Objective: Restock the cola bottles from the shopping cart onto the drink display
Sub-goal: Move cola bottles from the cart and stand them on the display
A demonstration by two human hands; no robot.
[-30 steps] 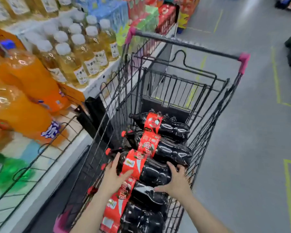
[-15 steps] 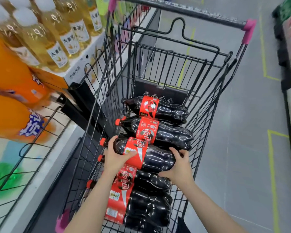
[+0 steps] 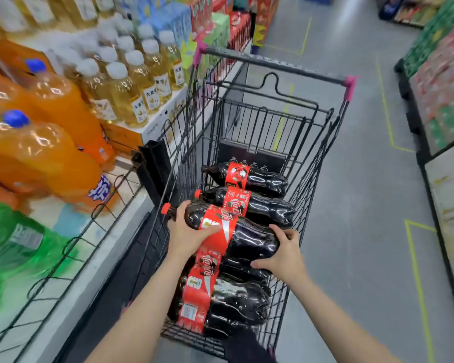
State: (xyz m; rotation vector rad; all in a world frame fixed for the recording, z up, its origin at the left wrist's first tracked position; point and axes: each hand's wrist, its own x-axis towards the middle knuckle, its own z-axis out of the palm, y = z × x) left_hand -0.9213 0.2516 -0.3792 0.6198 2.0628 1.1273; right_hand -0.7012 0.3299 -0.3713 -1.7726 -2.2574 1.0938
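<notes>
A black wire shopping cart (image 3: 323, 142) with pink handle ends stands in the aisle and holds several large cola bottles with red labels, all lying on their sides. I hold one cola bottle (image 3: 247, 237) with both hands, lifted a little above the others. My left hand (image 3: 188, 233) grips its shoulder near the red cap. My right hand (image 3: 282, 254) grips its base end. Two more cola bottles (image 3: 262, 205) lie behind it and others lie beneath. The drink display (image 3: 71, 247) with wire fronts runs along the left.
On the display lie orange soda bottles (image 3: 42, 153), green bottles (image 3: 13, 244) and upright yellow drink bottles (image 3: 131, 93). Colourful boxed goods are stacked farther back. A grey floor aisle with yellow lines opens to the right, bounded by pallets of goods (image 3: 443, 82).
Both hands have tightened on the third cola bottle and raised it off the pile. The view has lifted and widened to show more of the display.
</notes>
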